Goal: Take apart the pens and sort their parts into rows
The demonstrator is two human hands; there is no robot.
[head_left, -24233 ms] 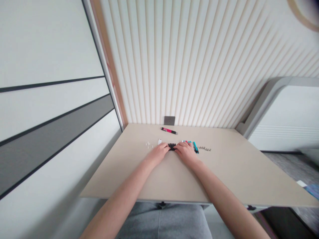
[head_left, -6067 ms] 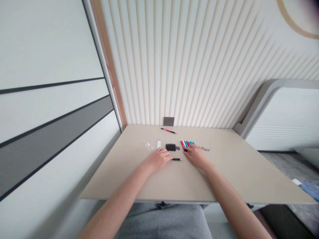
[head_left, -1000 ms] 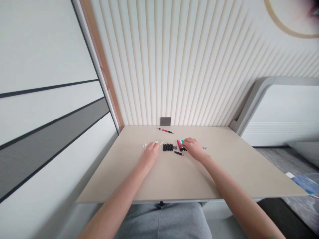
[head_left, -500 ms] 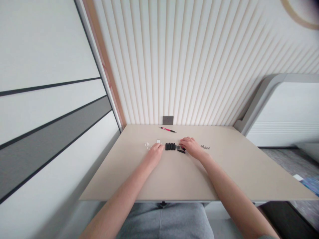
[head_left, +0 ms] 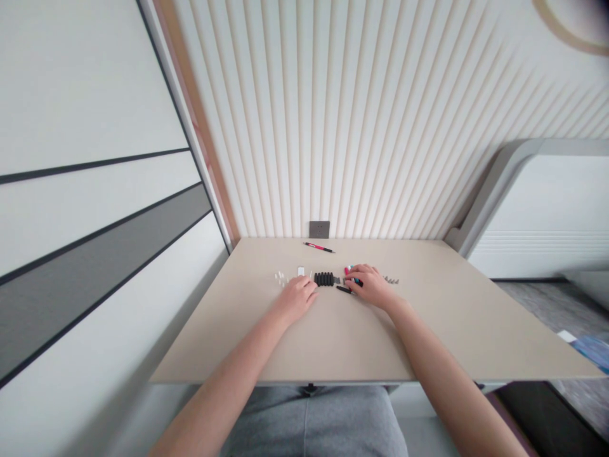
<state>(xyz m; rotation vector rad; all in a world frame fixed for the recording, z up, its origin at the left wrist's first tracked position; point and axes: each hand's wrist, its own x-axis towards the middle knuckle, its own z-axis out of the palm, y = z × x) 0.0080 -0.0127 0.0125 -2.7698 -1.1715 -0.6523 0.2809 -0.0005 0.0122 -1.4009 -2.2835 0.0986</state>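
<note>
My left hand (head_left: pixel 297 298) rests on the table with its fingers extended, just left of a row of several short black tubes (head_left: pixel 324 279). No object shows under its fingertips. Behind it lie a small white rectangular piece (head_left: pixel 301 271) and a thin white stick (head_left: pixel 311 275). My right hand (head_left: pixel 371 285) bends its fingers around a small black and teal part (head_left: pixel 358 281), partly hidden by the fingers. Beside those fingertips are a pink piece (head_left: pixel 347 270) and small grey pieces (head_left: pixel 337 280). A black pen-like rod (head_left: pixel 344 289) lies below them.
Small white bits (head_left: pixel 280 277) are scattered left of my left hand. Several small grey metal pieces (head_left: pixel 392 280) lie right of my right hand. A red and black pen (head_left: pixel 319 247) lies at the back of the beige table (head_left: pixel 333 343), below a wall socket (head_left: pixel 319 229).
My left hand has shifted slightly toward me and its fingers have spread. My right hand has moved a little right, leaving the pink piece in view and showing a teal part at its fingers.
</note>
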